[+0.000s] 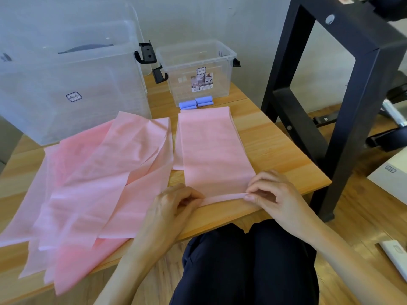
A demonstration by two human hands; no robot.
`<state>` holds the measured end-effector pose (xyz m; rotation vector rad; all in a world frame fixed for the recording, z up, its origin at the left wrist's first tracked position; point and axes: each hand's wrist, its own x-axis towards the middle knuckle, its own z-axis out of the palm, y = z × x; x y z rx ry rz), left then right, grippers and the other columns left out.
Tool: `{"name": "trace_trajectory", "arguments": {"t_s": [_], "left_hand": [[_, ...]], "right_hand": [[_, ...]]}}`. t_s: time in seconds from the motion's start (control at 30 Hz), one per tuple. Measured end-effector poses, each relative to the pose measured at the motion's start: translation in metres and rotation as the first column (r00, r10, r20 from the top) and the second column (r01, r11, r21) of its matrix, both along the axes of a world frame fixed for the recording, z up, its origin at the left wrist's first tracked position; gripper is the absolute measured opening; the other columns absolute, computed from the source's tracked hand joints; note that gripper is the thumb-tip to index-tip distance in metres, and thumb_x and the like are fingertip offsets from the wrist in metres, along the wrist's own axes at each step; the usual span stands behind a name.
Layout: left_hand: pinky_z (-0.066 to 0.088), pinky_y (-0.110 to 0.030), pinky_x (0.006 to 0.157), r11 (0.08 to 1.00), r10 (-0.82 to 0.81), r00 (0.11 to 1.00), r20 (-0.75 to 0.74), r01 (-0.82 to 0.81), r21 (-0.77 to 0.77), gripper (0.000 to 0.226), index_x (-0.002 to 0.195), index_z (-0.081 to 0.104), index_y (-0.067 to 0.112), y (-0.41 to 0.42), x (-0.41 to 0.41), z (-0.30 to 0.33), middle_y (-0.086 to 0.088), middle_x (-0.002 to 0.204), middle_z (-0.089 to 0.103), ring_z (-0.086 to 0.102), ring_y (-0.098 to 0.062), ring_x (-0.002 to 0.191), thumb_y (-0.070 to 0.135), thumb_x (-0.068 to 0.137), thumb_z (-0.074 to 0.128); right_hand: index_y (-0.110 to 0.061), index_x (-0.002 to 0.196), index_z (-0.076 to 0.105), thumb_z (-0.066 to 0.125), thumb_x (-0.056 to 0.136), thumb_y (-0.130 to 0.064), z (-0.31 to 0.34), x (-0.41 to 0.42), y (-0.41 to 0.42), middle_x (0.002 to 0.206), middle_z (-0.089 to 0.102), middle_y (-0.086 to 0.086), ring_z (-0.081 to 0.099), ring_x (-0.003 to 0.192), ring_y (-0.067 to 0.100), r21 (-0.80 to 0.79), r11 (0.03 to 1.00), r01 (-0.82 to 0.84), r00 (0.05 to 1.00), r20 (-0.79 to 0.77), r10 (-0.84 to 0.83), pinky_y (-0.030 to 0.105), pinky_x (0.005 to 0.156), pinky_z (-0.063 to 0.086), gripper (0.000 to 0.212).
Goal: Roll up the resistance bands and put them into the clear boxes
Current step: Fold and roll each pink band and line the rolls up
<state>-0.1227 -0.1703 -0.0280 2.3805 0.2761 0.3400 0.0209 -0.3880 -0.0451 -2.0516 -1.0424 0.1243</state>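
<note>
A pink resistance band lies flat and straight on the wooden table, running away from me. Its near end is turned over into a thin roll. My left hand pinches the left end of that roll and my right hand pinches the right end. Several more pink bands lie in a loose overlapping heap to the left, hanging over the front edge. A small clear box stands open at the back. Two rolled blue bands lie on the table just in front of it. A large clear box stands at the back left.
A black metal frame leg stands right of the table. My dark-trousered knees sit under the front edge. A white box and a white flat object lie on the wooden floor at the right.
</note>
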Motion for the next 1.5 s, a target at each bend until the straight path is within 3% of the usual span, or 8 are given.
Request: {"name": "trace_trajectory", "arguments": {"t_s": [0.27,0.43,0.7,0.8,0.9,0.97,1.23,1.5], "left_hand": [[0.046,-0.013,0.069,0.991,0.081,0.995,-0.054,-0.087,-0.104,0.011,0.077,0.069,0.037,0.002,0.001,0.003,0.020,0.080,0.065,0.061,-0.005,0.081,0.029,0.081,0.076],[0.047,-0.015,0.066,0.989,0.090,0.994,-0.067,-0.097,-0.114,0.016,0.074,0.065,0.033,0.005,0.001,0.005,0.018,0.075,0.065,0.060,-0.006,0.075,0.029,0.075,0.081],[0.041,-0.009,0.071,1.000,0.012,0.999,-0.035,-0.013,-0.024,0.019,0.080,0.071,0.040,0.004,-0.001,0.003,0.021,0.088,0.061,0.058,-0.004,0.089,0.022,0.081,0.076],[0.039,-0.014,0.075,0.993,-0.066,0.997,0.038,0.062,0.096,0.021,0.095,0.075,0.043,0.004,-0.003,-0.006,0.023,0.093,0.052,0.051,-0.004,0.093,0.024,0.090,0.067],[0.034,-0.013,0.080,0.949,-0.132,0.986,0.105,0.096,0.300,0.029,0.098,0.078,0.034,0.001,-0.003,-0.010,0.021,0.094,0.052,0.045,-0.004,0.086,0.028,0.091,0.050],[0.030,-0.010,0.083,0.923,-0.158,0.978,0.133,0.099,0.373,0.030,0.097,0.078,0.029,-0.003,-0.004,-0.012,0.014,0.092,0.057,0.048,-0.008,0.084,0.024,0.090,0.049],[0.047,-0.021,0.076,0.999,-0.009,0.995,0.101,0.006,0.036,0.009,0.093,0.075,0.033,-0.008,-0.010,-0.013,0.017,0.094,0.059,0.061,-0.009,0.091,0.027,0.089,0.070],[0.048,-0.024,0.075,1.000,-0.016,0.999,-0.045,0.016,0.006,0.010,0.084,0.067,0.035,-0.003,-0.003,0.001,0.017,0.087,0.063,0.059,-0.008,0.089,0.028,0.090,0.065]], "right_hand": [[-0.030,0.074,0.067,0.057,0.079,-0.060,0.005,-0.003,-0.002,0.085,0.057,-0.011,0.048,0.096,0.008,-0.078,0.995,0.069,0.996,-0.052,-0.073,0.026,0.089,0.036,0.032],[-0.028,0.065,0.065,0.078,0.072,-0.046,0.005,-0.007,-0.001,0.078,0.057,-0.010,0.047,0.091,0.005,-0.067,0.985,0.160,0.984,-0.073,-0.165,0.018,0.087,0.030,0.023],[-0.031,0.077,0.065,0.078,0.076,-0.031,0.003,-0.010,-0.002,0.090,0.059,-0.016,0.048,0.093,0.004,-0.022,0.983,0.182,0.981,-0.063,-0.183,0.028,0.085,0.038,0.013],[-0.025,0.077,0.069,0.066,0.083,-0.041,-0.004,-0.013,-0.001,0.089,0.055,-0.015,0.047,0.094,0.007,0.015,0.984,0.179,0.974,0.141,-0.180,0.024,0.088,0.034,0.017],[-0.019,0.078,0.073,0.059,0.089,-0.034,-0.007,-0.014,0.000,0.090,0.059,-0.007,0.048,0.090,0.015,-0.003,0.990,0.140,0.872,0.474,-0.122,0.028,0.082,0.033,0.023],[-0.018,0.080,0.075,0.058,0.091,-0.030,-0.006,-0.013,-0.002,0.089,0.061,-0.005,0.048,0.090,0.016,-0.007,0.995,0.102,0.832,0.549,-0.082,0.031,0.079,0.034,0.023],[-0.020,0.083,0.078,0.062,0.086,-0.043,-0.013,-0.010,-0.003,0.085,0.060,-0.010,0.047,0.087,0.012,0.082,0.992,0.094,0.956,0.270,-0.113,0.031,0.082,0.037,0.029],[-0.025,0.083,0.071,0.054,0.089,-0.049,-0.003,-0.009,-0.006,0.088,0.054,-0.014,0.045,0.092,0.010,-0.061,0.994,0.092,0.984,0.159,-0.081,0.025,0.088,0.032,0.030]]}}
